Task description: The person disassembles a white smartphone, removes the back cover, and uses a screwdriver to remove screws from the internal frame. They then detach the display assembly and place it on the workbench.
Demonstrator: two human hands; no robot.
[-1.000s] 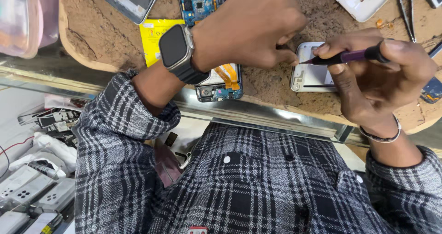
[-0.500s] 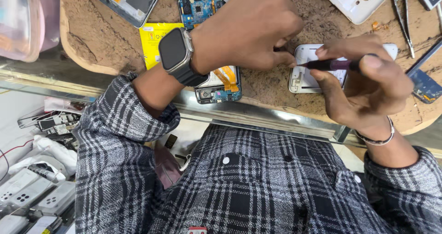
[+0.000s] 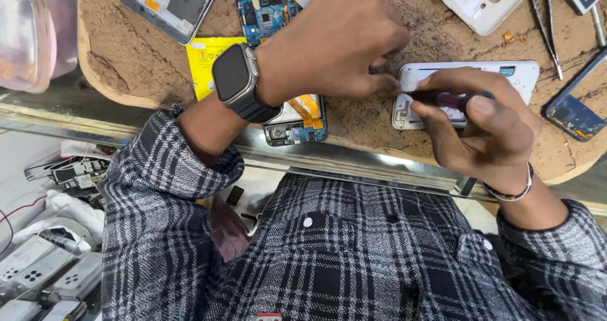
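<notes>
Screwdriver (image 3: 452,98) clenched in right hand (image 3: 487,128), tip at white frame (image 3: 468,81); left hand (image 3: 329,43) pinches frame edge. Best kept steady, tip seated square, frame flat on surface (image 3: 367,122).

1. I see a yellow rectangular label sheet (image 3: 205,65) lying flat on the bench.
2. A dark, blank, rounded-square smartwatch screen (image 3: 231,73) sits on my left wrist, just beside that sheet.

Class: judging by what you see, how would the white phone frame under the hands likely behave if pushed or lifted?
The white phone frame looks thin and hollowed out, so probably light. Lying flat on the rough cork mat, it would likely slide little and not roll. The left hand touches its edge, perhaps steadying it.
</notes>
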